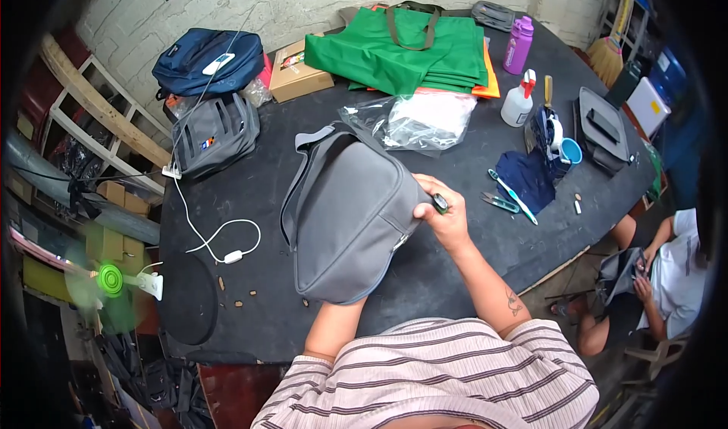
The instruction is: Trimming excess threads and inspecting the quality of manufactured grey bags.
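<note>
- Head view: the right hand (447, 215) is clasping a small dark object (440, 202) between thumb and fingers, against the gray bag's (353, 209) right side.
- The left forearm (335, 327) is reaching behind the bag; the left hand is hiding there, so I cannot tell its grip.
- The gray bag is sitting in front of the person, between the table's (241, 194) middle and near edge.
- For careful handling, the left hand should be bracing the cloth while the right is moving slowly, keeping the object from snagging the seam.
- Toward the right edge, a toothbrush (514, 195) is lying beside snips (500, 202).
- Green bags (409, 54) are covering the far edge; a blue backpack (186, 57) is occupying the far left corner.
- Beyond the near right corner, another person (679, 266) is sitting.
</note>
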Motion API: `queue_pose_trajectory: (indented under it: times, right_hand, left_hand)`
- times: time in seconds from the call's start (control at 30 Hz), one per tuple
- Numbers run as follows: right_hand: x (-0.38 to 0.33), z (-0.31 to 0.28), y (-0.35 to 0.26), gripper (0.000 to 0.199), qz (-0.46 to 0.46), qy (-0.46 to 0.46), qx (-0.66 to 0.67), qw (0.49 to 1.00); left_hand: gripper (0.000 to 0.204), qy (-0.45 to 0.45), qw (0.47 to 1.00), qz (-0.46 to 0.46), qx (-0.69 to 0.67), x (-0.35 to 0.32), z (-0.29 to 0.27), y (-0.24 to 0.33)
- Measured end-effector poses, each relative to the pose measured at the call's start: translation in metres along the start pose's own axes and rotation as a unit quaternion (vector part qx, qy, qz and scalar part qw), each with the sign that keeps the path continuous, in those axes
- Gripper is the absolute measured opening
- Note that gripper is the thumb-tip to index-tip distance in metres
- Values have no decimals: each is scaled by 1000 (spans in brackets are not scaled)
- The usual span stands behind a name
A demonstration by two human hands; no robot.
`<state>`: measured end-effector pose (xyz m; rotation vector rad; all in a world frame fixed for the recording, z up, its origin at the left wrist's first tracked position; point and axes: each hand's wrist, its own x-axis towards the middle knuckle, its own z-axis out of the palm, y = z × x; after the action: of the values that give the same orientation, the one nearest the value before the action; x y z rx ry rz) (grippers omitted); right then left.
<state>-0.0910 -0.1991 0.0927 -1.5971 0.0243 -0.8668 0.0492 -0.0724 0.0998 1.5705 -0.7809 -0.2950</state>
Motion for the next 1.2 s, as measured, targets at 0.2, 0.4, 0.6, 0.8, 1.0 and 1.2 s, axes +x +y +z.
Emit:
queue_pose_trajectory:
  times: [0.2,0.4,0.6,0.8,1.0,1.2]
  right_hand:
    - [-37,-15,69,49,166,29,66,983]
    - [-62,-65,82,61,228,8,-311,923]
    - [-59,-137,67,28,161,100,-696,693]
    - [-68,-171,78,9,174,9,-700,693]
    - [-24,-96,47,19,219,47,-390,893]
    - [-4,-52,61,39,271,40,-299,914]
  left_hand:
    - [57,-36,999,-18,-29,-16,32,-13]
    - [57,-54,996,-44,-57,-33,54,-30]
    - [58,-38,995,-62,-69,-49,51,-43]
    - [59,-17,994,-74,-74,-59,48,-52]
    - [59,2,995,-77,-64,-63,43,-58]
    - [60,10,996,-74,-53,-64,42,-59]
